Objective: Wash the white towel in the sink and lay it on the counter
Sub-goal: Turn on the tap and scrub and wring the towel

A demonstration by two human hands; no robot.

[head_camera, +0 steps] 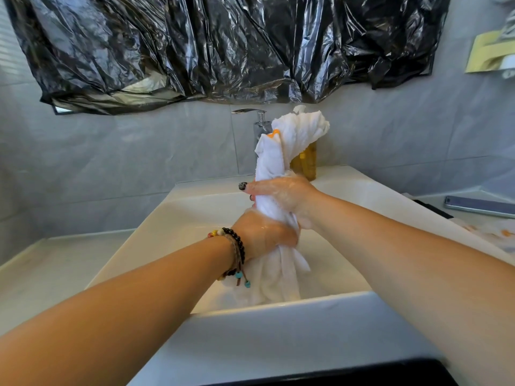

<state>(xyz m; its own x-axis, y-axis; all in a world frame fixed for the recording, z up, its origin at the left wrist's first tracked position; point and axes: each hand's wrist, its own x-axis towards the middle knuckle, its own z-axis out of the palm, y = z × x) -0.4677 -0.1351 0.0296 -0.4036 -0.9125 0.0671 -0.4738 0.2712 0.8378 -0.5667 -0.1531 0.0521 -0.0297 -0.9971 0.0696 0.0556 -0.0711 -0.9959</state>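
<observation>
The white towel [271,162] is bunched into a thick upright roll above the white sink [278,324]. My right hand [284,192] grips the roll around its middle, thumb pointing left. Just below, my left hand [267,236], with beaded bracelets at the wrist, grips the roll lower down. Both hands look wet and soapy. The towel's upper end fans out in front of the faucet, and its lower end hangs loose into the basin.
A chrome faucet [248,111] and an amber bottle [305,162] stand behind the towel. The pale counter [41,274] stretches left of the sink. A phone [479,206] lies on the right counter. Black plastic sheeting [223,45] covers the wall above.
</observation>
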